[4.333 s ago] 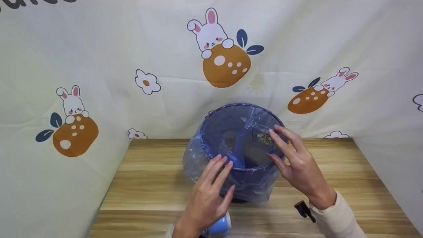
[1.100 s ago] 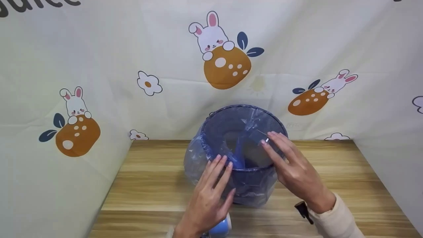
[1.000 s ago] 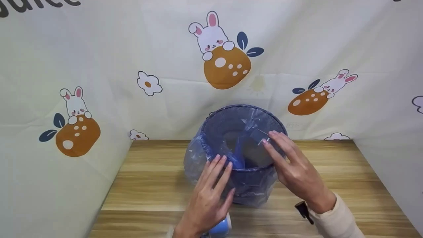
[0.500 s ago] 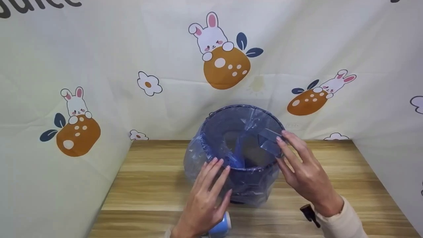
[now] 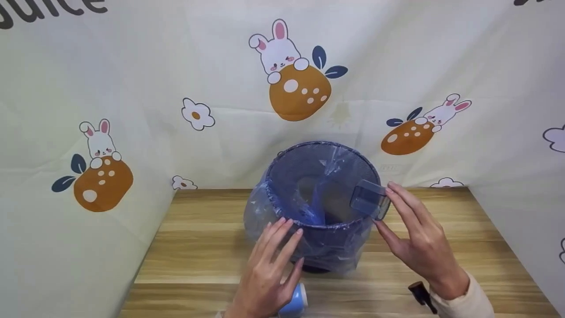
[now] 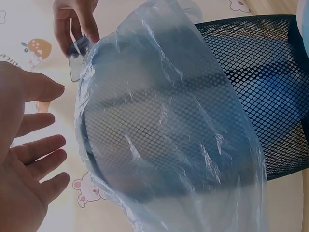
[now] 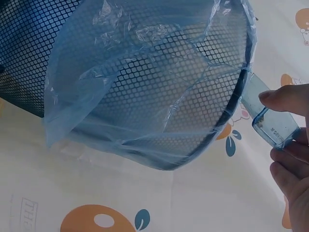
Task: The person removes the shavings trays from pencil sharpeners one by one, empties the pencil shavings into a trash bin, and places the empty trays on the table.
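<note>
A dark mesh wastebasket [image 5: 289, 170] stands on the table, lined with a thin blue plastic bag [image 5: 259, 216] folded over its rim. At its right rim my right hand [image 5: 426, 243] pinches a small clear plastic box [image 5: 366, 198] between thumb and fingers, tilted over the opening. A few dark specks show in the box [image 7: 276, 126] in the right wrist view. My left hand [image 5: 269, 269] is at the near left rim, fingers extended and spread; in the left wrist view, a gap separates the left fingers [image 6: 50, 145] from the bag.
A blue cylindrical object with a pale end [image 5: 295, 302] lies at the near edge, partly hidden by my left hand. Behind the wooden tabletop [image 5: 198, 243] hangs a cloth backdrop [image 5: 229, 57] with rabbit prints. A black clip-like piece [image 5: 421, 296] sits at my right wrist.
Greenish bits that lay in the box 4.3 s ago no longer show in the head view. The right hand has turned the box and drawn it right; the left hand has shifted slightly nearer me.
</note>
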